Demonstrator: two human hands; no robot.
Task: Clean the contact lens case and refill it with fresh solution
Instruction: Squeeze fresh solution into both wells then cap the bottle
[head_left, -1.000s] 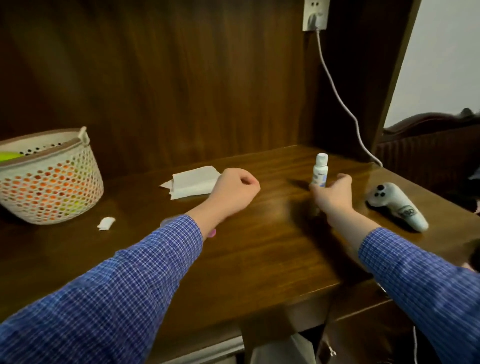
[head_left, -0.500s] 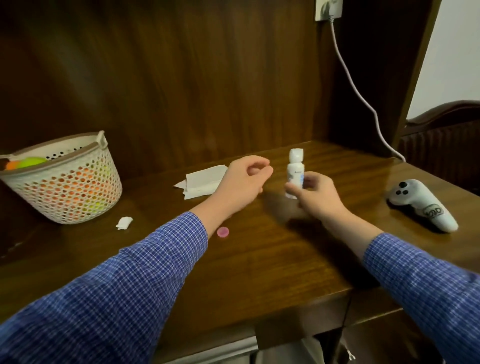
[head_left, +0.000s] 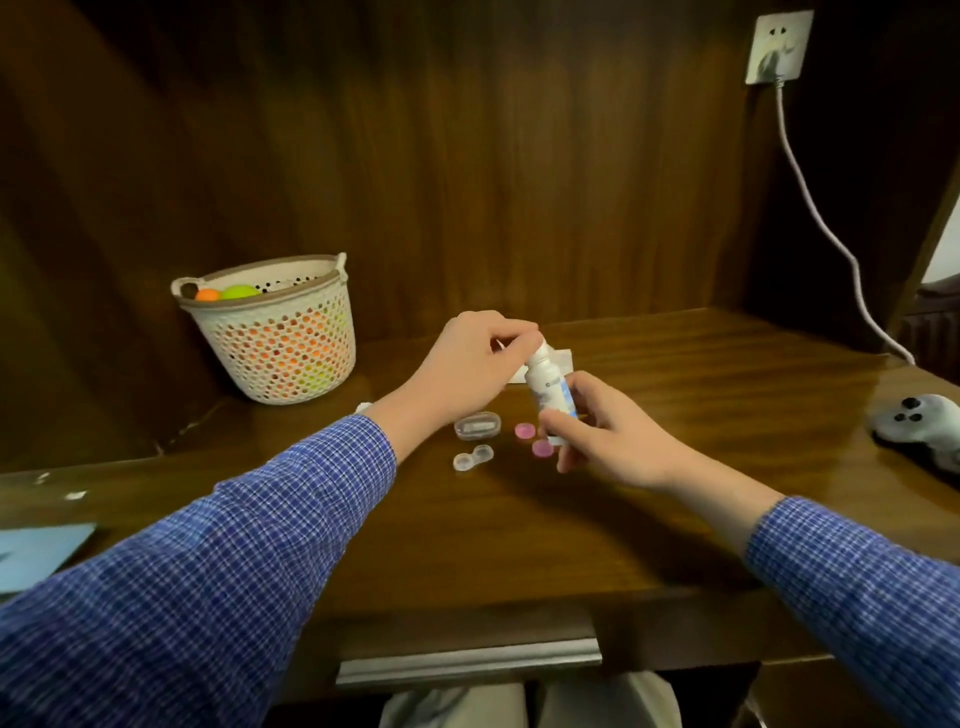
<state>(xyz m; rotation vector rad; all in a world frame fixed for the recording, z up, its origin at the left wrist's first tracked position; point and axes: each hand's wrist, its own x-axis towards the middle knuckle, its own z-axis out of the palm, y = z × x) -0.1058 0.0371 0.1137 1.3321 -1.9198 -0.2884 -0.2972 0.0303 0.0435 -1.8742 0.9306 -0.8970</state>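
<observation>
1. Cream perforated plastic basket (head_left: 275, 343) stands at the back of the brown wooden desk (head_left: 467, 545), far to the left of the case. Holds round balls, one orange and one lime green on top; more colour shows through the holes.
2. Small clear twin-well contact lens case (head_left: 473, 458) lies flat on the desk, both wells uncapped. Whether there is liquid inside cannot be told.
3. Two round pink caps (head_left: 533, 439) lie just right of the case, apart from it and from each other, partly under the right hand.
4. Clear oval plastic box (head_left: 477, 426) sits just behind the case, something pale inside, not identifiable.
5. Small white solution bottle with blue label (head_left: 551, 387) is held in the air above and right of the case, tilted, top leaning left.
6. Right hand (head_left: 602, 431) grips the bottle's lower body, fingers and thumb curled round it.
7. Left hand (head_left: 470, 364) is above and behind the case; thumb and fingertips pinch the bottle's white cap.
8. White folded tissue (head_left: 558, 358) lies behind the case, mostly hidden by the hands.
9. Grey-white game controller (head_left: 919, 426) rests far right of the case; white cable (head_left: 810, 208) hangs from a wall socket (head_left: 776, 47) above.
10. Both sleeves are blue check.
</observation>
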